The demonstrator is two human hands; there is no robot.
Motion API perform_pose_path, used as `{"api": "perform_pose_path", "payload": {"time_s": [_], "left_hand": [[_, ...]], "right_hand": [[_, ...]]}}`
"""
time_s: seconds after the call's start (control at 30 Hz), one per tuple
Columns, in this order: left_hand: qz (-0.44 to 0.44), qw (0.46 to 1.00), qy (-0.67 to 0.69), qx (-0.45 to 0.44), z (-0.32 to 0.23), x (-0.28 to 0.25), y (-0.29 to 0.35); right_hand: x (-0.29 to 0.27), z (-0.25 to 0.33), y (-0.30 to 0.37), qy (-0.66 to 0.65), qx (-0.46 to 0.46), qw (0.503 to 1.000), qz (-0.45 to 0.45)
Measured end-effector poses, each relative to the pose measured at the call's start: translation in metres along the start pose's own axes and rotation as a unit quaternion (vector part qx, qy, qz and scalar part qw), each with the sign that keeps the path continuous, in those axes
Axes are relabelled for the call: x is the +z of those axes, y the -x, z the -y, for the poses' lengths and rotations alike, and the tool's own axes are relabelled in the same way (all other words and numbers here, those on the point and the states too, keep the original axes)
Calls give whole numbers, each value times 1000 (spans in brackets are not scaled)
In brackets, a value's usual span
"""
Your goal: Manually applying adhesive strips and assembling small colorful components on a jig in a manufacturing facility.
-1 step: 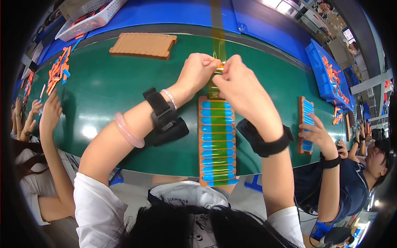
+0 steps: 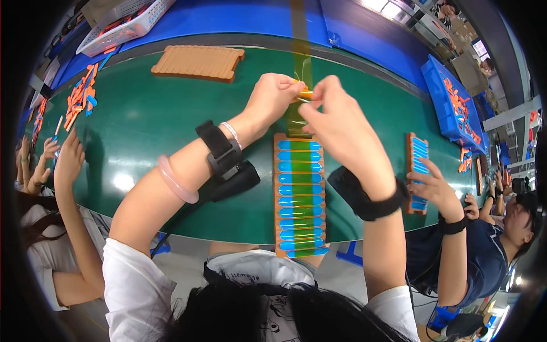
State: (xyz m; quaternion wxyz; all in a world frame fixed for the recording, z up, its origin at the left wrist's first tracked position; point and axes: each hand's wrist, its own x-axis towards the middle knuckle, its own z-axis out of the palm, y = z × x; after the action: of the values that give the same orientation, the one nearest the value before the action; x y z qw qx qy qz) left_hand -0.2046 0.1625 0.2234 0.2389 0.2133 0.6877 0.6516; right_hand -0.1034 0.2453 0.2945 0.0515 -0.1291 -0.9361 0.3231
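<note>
My left hand (image 2: 273, 98) is closed in a pinch above the green table, on a small orange piece (image 2: 306, 94) whose kind I cannot make out. Just right of it, my right hand (image 2: 343, 126) has its thumb and fingers drawn together by a thin pale edge; whatever they hold is mostly hidden. Beneath both hands runs a band of see-through yellow tape (image 2: 302, 60), coming from the far side. The tape continues down over a row of blue flat sticks (image 2: 283, 200) lying crosswise in a brown grooved tray (image 2: 277, 216), which reaches the near table edge.
Another brown grooved tray (image 2: 196, 61) lies at the far left. Loose orange and blue sticks (image 2: 82, 94) are heaped near a white basket (image 2: 122, 25). To the right, a co-worker's hand (image 2: 436, 185) touches a filled tray (image 2: 417, 165), below a blue bin (image 2: 447, 102) of sticks.
My right hand has shifted slightly right and turned, and more of the orange piece shows. The co-worker's tray at the right has moved a little left.
</note>
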Motion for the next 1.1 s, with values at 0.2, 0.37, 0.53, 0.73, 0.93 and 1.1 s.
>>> {"api": "perform_pose_path", "payload": {"time_s": [0.2,0.37,0.53,0.73,0.93,1.1], "left_hand": [[246,925,266,113,-59,-47,7],[143,946,29,288,-102,-72,12],[117,941,86,305,-104,-99,16],[300,923,229,77,-91,-90,30],[214,948,217,-95,-82,-74,58],[180,950,222,-123,-81,-72,66]], "right_hand": [[-24,-18,47,-10,4,999,-53],[1,-34,62,72,-62,995,34],[27,7,58,218,-1,963,156],[43,-1,25,196,-218,946,135],[26,-6,-13,316,-265,894,177],[-2,-56,-38,348,-214,910,67]]}}
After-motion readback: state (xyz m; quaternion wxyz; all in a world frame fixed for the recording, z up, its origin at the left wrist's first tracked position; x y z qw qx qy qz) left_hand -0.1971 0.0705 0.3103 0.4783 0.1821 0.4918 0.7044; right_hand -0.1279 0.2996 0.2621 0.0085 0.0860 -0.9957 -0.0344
